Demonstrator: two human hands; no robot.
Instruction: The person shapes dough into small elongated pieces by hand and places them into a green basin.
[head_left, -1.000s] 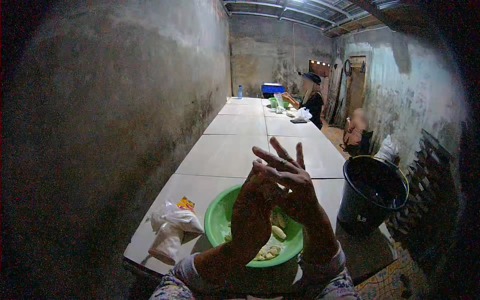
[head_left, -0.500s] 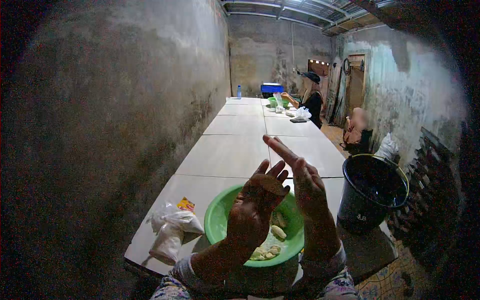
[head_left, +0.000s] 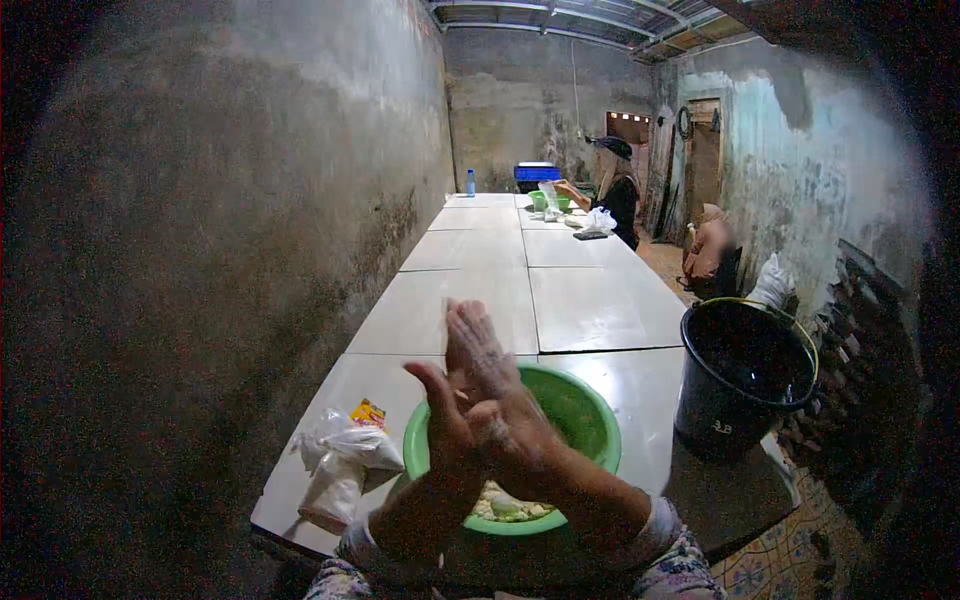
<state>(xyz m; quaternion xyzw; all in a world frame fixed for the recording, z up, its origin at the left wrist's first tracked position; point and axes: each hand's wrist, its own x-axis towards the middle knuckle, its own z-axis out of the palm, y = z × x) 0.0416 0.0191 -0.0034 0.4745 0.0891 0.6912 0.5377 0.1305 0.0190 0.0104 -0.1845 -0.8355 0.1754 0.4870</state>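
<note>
Now the right hand (head_left: 495, 395) slants across the left hand (head_left: 450, 435), its fingers straight; the left's are too hidden to tell! Below, pale, lumpy pieces (head_left: 508, 506) sit in the green bowl (head_left: 596, 425).

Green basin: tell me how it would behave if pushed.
The green basin would likely slide, since the white tabletop looks glossy. It looks like plastic, so it may flex slightly. Its pale pieces could shift, being separate lumps.

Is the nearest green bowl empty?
Not empty: pale pieces show inside the green bowl, near its closest rim. How full, I cannot tell.
</note>
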